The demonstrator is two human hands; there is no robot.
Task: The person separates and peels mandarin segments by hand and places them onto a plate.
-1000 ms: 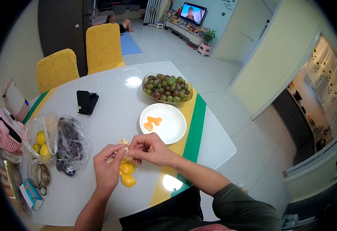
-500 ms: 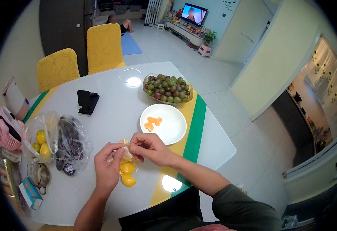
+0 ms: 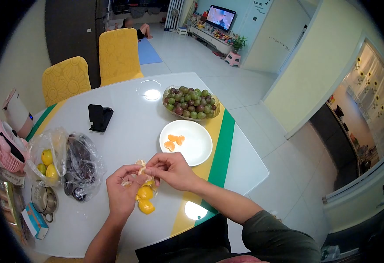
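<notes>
My left hand [image 3: 124, 188] is closed on a piece of peeled citrus fruit [image 3: 141, 166] above the table. My right hand [image 3: 171, 170] meets it from the right, its thumb and fingers pinched at the same fruit; the fingertips partly hide it. Yellow peel [image 3: 146, 199] lies on the table just below both hands. Beyond my right hand stands a white plate [image 3: 196, 149] with several orange segments [image 3: 172, 141] on its left part.
Behind the plate is a bowl of grapes [image 3: 191, 103]. A black stand [image 3: 100, 117], plastic bags of fruit [image 3: 47, 162], a glass cup [image 3: 45, 199] and a small box [image 3: 35, 221] are on the left. Yellow chairs [image 3: 119, 57] stand behind the table [image 3: 126, 96]. A person [image 3: 135, 30] sits far back.
My left thumb has shifted lower and my right fingers have moved slightly over the fruit. The segments on the plate are unchanged.
</notes>
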